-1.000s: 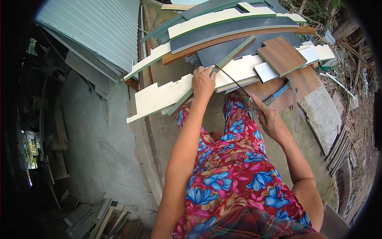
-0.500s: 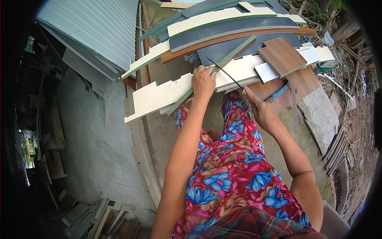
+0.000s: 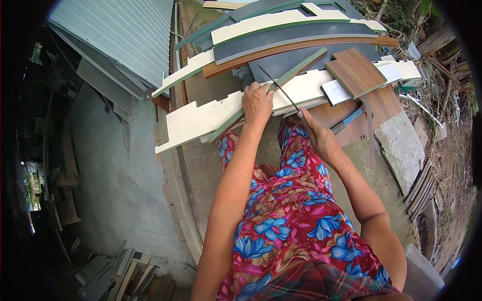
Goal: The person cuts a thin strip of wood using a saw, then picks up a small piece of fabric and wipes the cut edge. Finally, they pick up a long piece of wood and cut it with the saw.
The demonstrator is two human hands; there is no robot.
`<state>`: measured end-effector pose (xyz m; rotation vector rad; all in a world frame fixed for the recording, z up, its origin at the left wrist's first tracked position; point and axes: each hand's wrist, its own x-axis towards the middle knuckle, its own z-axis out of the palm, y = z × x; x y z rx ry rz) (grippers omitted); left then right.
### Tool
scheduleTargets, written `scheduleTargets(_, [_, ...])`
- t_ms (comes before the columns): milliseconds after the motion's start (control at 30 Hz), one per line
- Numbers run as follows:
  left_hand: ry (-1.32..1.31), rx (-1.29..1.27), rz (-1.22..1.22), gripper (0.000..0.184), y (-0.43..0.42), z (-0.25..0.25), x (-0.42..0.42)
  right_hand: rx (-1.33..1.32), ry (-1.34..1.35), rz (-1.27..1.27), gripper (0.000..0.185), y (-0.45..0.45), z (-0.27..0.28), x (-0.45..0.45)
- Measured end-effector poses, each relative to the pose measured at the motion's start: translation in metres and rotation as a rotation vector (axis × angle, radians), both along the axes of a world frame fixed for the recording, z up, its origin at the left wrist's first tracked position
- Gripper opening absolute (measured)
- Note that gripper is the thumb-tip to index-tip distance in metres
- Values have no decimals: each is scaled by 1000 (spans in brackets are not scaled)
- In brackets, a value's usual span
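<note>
My left hand (image 3: 257, 104) is closed over a narrow green-edged strip of board (image 3: 303, 64), pressing it against a white notched board (image 3: 203, 114). The strip lies slantwise across that board. In my closed right hand (image 3: 320, 135) is the near end of a long, thin, dark blade-like tool (image 3: 284, 91); whether it is a file or a saw blade I cannot tell. The tool crosses the strip just right of my left fingers, its far tip pointing forward and left.
A brown wood-grain panel (image 3: 355, 71) lies over white pieces to the right. Near my right hand rests a blue-handled tool (image 3: 353, 116). Farther forward are a brown strip (image 3: 301, 46) and white notched boards. Offcuts (image 3: 131, 276) are stacked at lower left; a corrugated wall (image 3: 118, 37) stands at upper left.
My right hand has slid the dark tool forward and left across the strip. My left hand stays in place on the strip.
</note>
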<state>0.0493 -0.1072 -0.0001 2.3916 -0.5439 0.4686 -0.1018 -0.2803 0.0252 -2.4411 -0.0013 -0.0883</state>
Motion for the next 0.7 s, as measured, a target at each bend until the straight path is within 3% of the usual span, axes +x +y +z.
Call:
scheduleTargets(100, [14,-11,-8,26,-1,0,2,51,20,-33,52,-8,10,-52])
scheduleTargets(200, [21,-24,-34,27,0,0,1,16,99,-38,53,-9,22,-42])
scheduleTargets(467, [8,12,-16,26,2,2,2,-80,58,64,49,22,9,100])
scheduleTargets(700, [-7,-23,-22,27,2,0,2,31,-23,11,58,-2,5,-33])
